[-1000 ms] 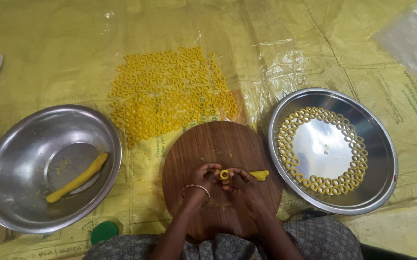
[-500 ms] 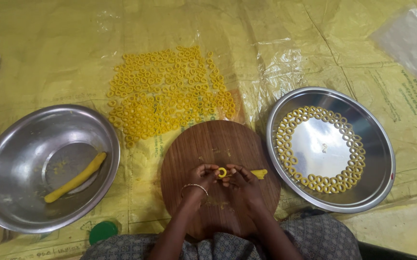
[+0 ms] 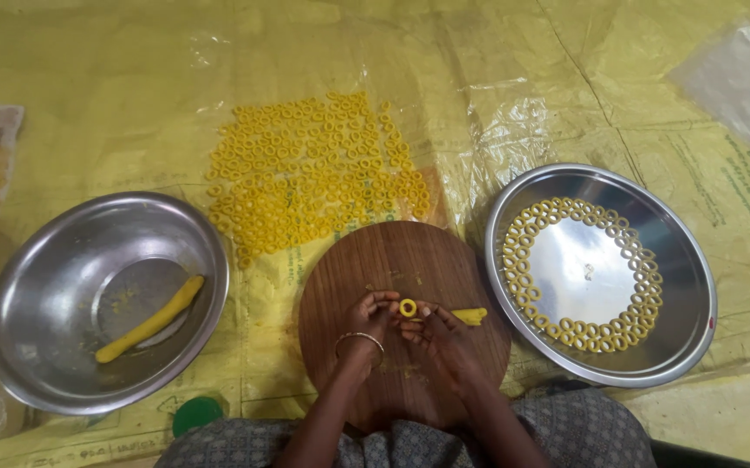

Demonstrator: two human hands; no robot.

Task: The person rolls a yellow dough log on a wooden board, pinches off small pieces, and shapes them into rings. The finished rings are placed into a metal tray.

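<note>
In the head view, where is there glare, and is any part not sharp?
Head view: glare on the steel plate and the plastic sheet; soft reflections in the steel bowl; the dough ring between both hands is sharp; edges look slightly softer.

Two bare hands, the left hand [image 3: 368,315] and the right hand [image 3: 441,334], meet over one round brown wooden board [image 3: 392,260]. Between their fingertips sits one small yellow dough ring [image 3: 408,308]. Just right of the right hand lies one short yellow dough piece [image 3: 470,316]. There are two steel vessels: one steel bowl [image 3: 45,364] well to the left, holding one yellow dough roll [image 3: 151,318], and one steel plate [image 3: 687,286] to the right. The rings on the plate and on the sheet beyond the hands are too many to count.
</note>
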